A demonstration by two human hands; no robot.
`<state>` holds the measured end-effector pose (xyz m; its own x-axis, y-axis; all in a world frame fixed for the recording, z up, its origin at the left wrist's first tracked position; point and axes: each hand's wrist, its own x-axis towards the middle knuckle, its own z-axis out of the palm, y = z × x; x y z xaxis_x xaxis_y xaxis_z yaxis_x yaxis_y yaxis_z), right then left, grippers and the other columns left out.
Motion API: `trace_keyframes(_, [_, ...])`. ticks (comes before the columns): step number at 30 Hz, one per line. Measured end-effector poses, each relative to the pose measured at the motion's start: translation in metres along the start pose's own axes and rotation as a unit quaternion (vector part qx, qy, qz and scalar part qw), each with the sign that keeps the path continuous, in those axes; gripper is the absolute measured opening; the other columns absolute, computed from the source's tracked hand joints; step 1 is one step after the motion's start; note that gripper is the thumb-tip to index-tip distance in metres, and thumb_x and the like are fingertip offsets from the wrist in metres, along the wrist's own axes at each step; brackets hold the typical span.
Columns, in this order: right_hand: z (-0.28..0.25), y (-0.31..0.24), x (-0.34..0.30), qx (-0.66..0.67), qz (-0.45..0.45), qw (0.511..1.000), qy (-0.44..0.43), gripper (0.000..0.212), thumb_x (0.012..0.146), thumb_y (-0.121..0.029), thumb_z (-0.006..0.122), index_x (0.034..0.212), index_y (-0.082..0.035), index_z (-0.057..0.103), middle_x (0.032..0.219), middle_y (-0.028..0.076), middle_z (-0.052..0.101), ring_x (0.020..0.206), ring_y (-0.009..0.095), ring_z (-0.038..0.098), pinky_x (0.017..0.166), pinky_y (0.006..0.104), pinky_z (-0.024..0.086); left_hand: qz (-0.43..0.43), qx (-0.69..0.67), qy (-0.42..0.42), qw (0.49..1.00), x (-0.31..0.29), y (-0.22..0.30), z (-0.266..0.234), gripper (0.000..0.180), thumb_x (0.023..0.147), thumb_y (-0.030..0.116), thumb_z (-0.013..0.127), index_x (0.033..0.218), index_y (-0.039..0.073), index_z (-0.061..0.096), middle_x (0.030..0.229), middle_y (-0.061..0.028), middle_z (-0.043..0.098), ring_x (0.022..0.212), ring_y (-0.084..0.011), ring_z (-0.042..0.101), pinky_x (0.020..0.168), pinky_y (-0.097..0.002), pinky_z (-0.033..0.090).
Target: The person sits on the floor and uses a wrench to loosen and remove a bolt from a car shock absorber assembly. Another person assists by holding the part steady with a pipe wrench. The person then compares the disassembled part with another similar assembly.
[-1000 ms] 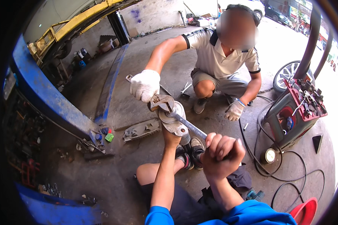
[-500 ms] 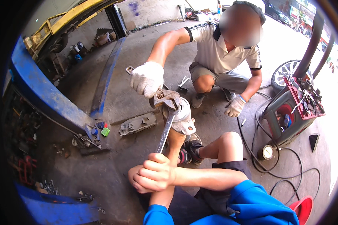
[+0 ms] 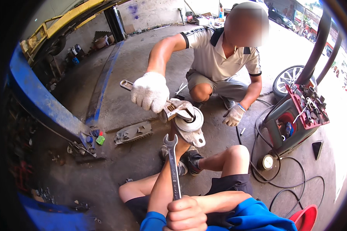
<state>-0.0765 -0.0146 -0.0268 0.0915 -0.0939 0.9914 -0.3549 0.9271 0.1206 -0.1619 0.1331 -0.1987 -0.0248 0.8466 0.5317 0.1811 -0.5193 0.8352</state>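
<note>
My right hand (image 3: 187,216) is closed around the lower end of a steel wrench (image 3: 175,173), whose open jaw points up and away from me. That jaw stands just short of a flanged metal part (image 3: 193,135) with a pale round top. Below the part, my left hand (image 3: 182,148) grips it; most of its fingers are hidden. Across from me, a crouching person's white-gloved hand (image 3: 150,92) holds an adjustable wrench (image 3: 178,109), with its jaws on the top of the part. That person's other gloved hand (image 3: 234,115) hangs over the knee, apart from the part.
A red-topped stool (image 3: 297,115) with tools on it stands at right, near a wheel (image 3: 287,79). A black hose (image 3: 254,161) and a round gauge (image 3: 266,162) lie on the floor. A ribbed metal piece (image 3: 133,133) and a blue lift post (image 3: 52,104) are at left.
My right hand has drawn the wrench back toward me, so its jaw has come away from the adjustable wrench and the part. The gloved hand stays on the adjustable wrench.
</note>
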Motion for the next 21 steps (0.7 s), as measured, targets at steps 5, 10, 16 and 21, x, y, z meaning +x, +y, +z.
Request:
trace_keyframes(5, [-0.078, -0.009, 0.033, 0.129, 0.098, 0.983, 0.092, 0.034, 0.099, -0.022, 0.054, 0.075, 0.001, 0.063, 0.059, 0.005, 0.052, 0.045, 0.015, 0.042, 0.045, 0.0306, 0.035, 0.053, 0.127, -0.016, 0.990, 0.001, 0.004, -0.004, 0.084, 0.068, 0.016, 0.088, 0.136, 0.000, 0.043, 0.124, -0.0170, 0.060, 0.117, -0.0289, 0.059, 0.102, -0.0399, 0.044])
trace_keyframes(10, [-0.134, 0.009, 0.038, 0.157, 0.206, 0.918, 0.302, 0.052, 0.103, -0.035, 0.036, 0.061, -0.005, 0.047, 0.051, 0.004, 0.046, 0.033, 0.013, 0.031, 0.034, 0.0314, 0.030, 0.002, 0.068, -0.042, 0.997, 0.003, -0.019, -0.008, 0.069, 0.070, 0.013, 0.087, 0.128, 0.002, 0.051, 0.118, -0.0140, 0.062, 0.108, -0.0244, 0.061, 0.094, -0.0374, 0.047])
trace_keyframes(16, [-0.182, 0.085, 0.018, 0.307, 0.273, 0.855, 0.316, 0.043, 0.105, -0.033, 0.036, 0.068, -0.012, 0.044, 0.047, -0.006, 0.033, 0.034, 0.007, 0.019, 0.036, 0.0241, 0.018, 0.009, 0.066, -0.033, 0.997, -0.005, -0.038, -0.025, 0.053, 0.074, 0.008, 0.085, 0.121, 0.004, 0.060, 0.110, -0.0089, 0.067, 0.098, -0.0194, 0.065, 0.086, -0.0351, 0.054])
trace_keyframes(21, [-0.210, 0.131, -0.012, 0.425, 0.303, 0.764, 0.380, 0.038, 0.104, -0.028, 0.042, 0.069, -0.014, 0.044, 0.046, -0.007, 0.030, 0.035, 0.006, 0.018, 0.037, 0.0239, 0.016, -0.046, 0.036, -0.093, 0.994, -0.002, -0.031, -0.029, 0.063, 0.074, 0.013, 0.084, 0.129, 0.004, 0.055, 0.117, -0.0121, 0.065, 0.102, -0.0222, 0.065, 0.088, -0.0388, 0.054])
